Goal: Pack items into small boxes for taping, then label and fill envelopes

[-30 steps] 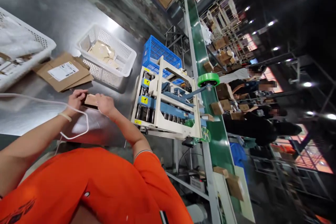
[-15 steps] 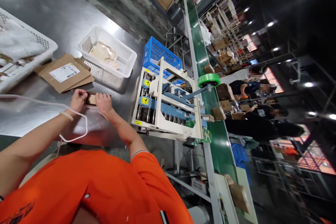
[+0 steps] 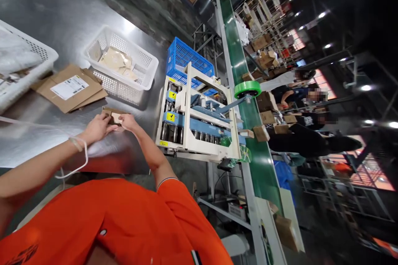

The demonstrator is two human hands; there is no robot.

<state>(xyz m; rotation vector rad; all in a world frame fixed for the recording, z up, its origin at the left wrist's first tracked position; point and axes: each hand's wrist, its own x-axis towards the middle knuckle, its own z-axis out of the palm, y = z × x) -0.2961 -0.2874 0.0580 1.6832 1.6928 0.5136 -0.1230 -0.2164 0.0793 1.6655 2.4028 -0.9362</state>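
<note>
A small brown cardboard box (image 3: 112, 115) rests on the steel table (image 3: 56, 12) in front of me. My left hand (image 3: 97, 128) grips its near left side, fingers curled on it. My right hand (image 3: 128, 121) pinches its right end. A white cord (image 3: 73, 169) loops from my left wrist.
Flattened labelled cardboard (image 3: 66, 87) lies left of the box. Behind it is a white basket (image 3: 141, 60) of paper packets; another white basket (image 3: 34, 51) sits far left. A tape-sealing machine (image 3: 199, 120), blue crate (image 3: 183, 56) and green conveyor (image 3: 245, 91) with boxes stand right. People work beyond it.
Both hands and the small box have shifted slightly right and nearer the table's edge; the view has tilted a little.
</note>
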